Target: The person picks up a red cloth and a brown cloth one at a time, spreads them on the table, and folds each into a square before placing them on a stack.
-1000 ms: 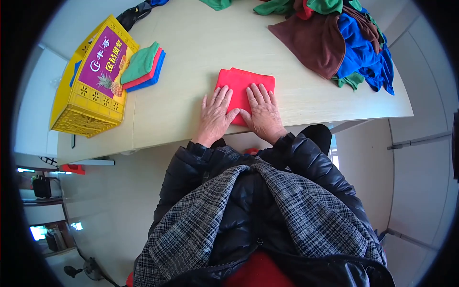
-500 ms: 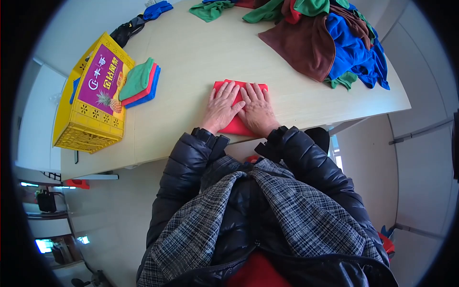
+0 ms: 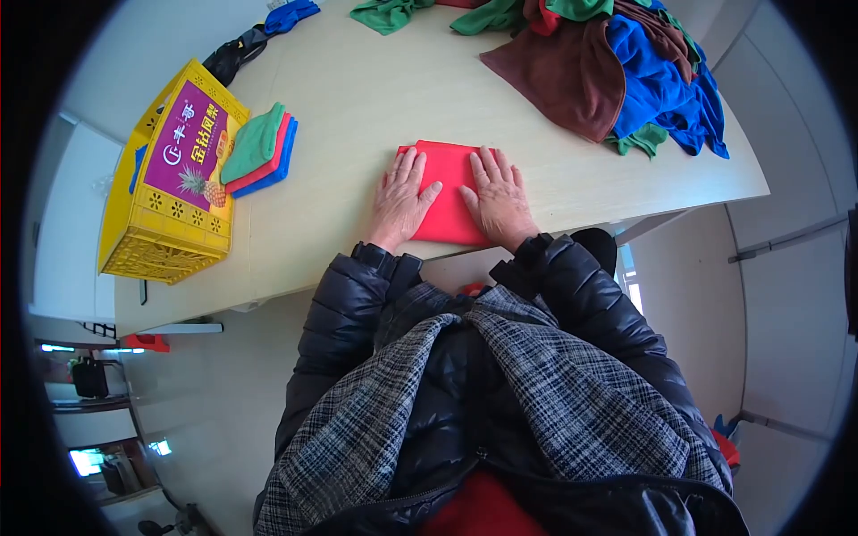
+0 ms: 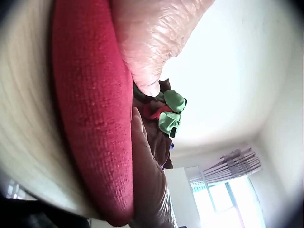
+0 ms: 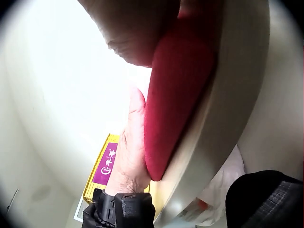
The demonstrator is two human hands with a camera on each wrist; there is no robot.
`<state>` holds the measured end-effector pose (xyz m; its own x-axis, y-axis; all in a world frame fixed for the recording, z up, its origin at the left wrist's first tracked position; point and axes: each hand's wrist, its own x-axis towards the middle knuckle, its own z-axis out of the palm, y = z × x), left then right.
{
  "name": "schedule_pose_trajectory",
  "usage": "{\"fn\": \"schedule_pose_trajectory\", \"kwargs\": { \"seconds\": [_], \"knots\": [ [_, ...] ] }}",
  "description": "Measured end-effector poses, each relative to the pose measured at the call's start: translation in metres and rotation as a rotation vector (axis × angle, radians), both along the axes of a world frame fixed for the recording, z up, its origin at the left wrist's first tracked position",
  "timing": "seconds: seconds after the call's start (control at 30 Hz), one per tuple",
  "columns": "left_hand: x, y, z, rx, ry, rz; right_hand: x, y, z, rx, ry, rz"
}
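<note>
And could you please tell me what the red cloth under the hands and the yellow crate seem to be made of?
The red cloth looks like soft, matte fabric, perhaps microfibre: the left wrist view shows a finely textured surface. The yellow crate is probably moulded plastic with a slight sheen, judging by its patterned openwork.

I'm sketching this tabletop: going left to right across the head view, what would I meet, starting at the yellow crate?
Yellow crate → stack of folded cloths → left hand → folded red cloth → right hand → heap of loose cloths.
</note>
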<state>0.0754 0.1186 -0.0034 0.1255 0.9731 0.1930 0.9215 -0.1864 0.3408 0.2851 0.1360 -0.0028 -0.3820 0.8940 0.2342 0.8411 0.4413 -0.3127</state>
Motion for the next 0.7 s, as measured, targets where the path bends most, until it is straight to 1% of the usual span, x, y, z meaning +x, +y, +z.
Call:
{"fn": "schedule_pose_trajectory", "kwargs": {
  "seconds": [0.23, 0.33, 0.37, 0.43, 0.57, 0.7],
  "knots": [
    [-0.003, -0.013, 0.005, -0.004, 0.089, 0.025, 0.011, -0.008, 0.007, -0.037, -0.012, -0.052],
    [-0.001, -0.014, 0.013, -0.012, 0.138, 0.029, -0.001, -0.016, 0.016, 0.054, -0.043, 0.002],
    [0.002, -0.012, 0.016, 0.007, 0.127, 0.004, -0.008, -0.018, 0.015, 0.047, -0.044, -0.001],
    [0.007, -0.007, 0.020, 0.047, 0.105, -0.041, -0.025, -0.018, 0.013, 0.075, -0.024, 0.058],
    [0.011, 0.005, 0.002, 0.042, 0.065, -0.111, -0.033, -0.017, 0.003, 0.079, 0.002, 0.123],
    [0.012, 0.005, -0.001, 0.049, 0.082, -0.095, -0.031, -0.017, 0.003, 0.051, 0.014, 0.144]
  ]
}}
